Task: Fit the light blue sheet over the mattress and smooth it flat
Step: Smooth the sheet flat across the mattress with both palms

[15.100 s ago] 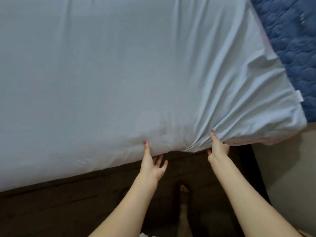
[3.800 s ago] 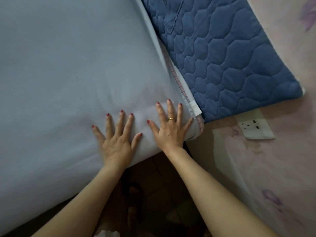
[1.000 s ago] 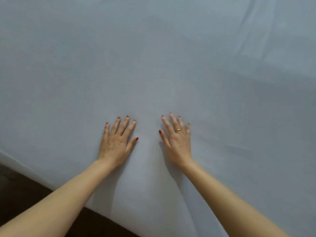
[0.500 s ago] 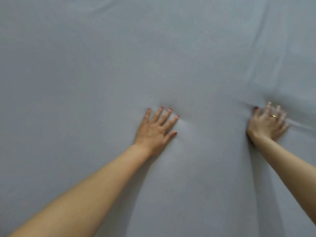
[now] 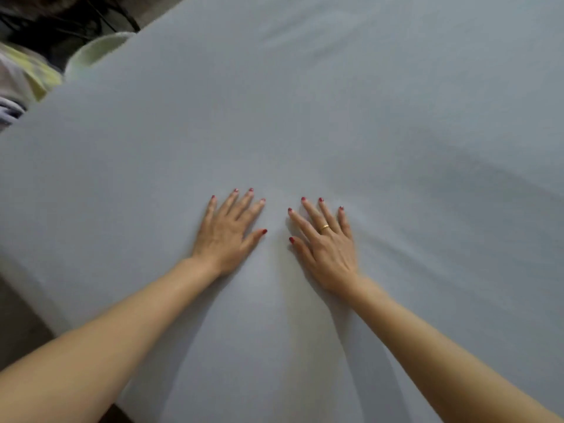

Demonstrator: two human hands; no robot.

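Observation:
The light blue sheet (image 5: 335,102) covers the mattress and fills nearly the whole view. My left hand (image 5: 227,233) lies flat on it near the middle, palm down, fingers straight and spread. My right hand (image 5: 328,242), wearing a gold ring, lies flat beside it in the same way, a small gap between the thumbs. Faint creases run across the sheet to the right of my right hand and near the top. The mattress itself is hidden under the sheet.
The bed's left edge runs diagonally from the top middle to the lower left. Beyond it at the top left are a pale round container (image 5: 94,51), some yellow and white cloth (image 5: 27,77) and dark clutter. Dark floor (image 5: 18,319) shows at the lower left.
My right hand has come back in from the right and now lies next to my left hand. The view has swung left, so the bed's left edge and the things beyond it appear.

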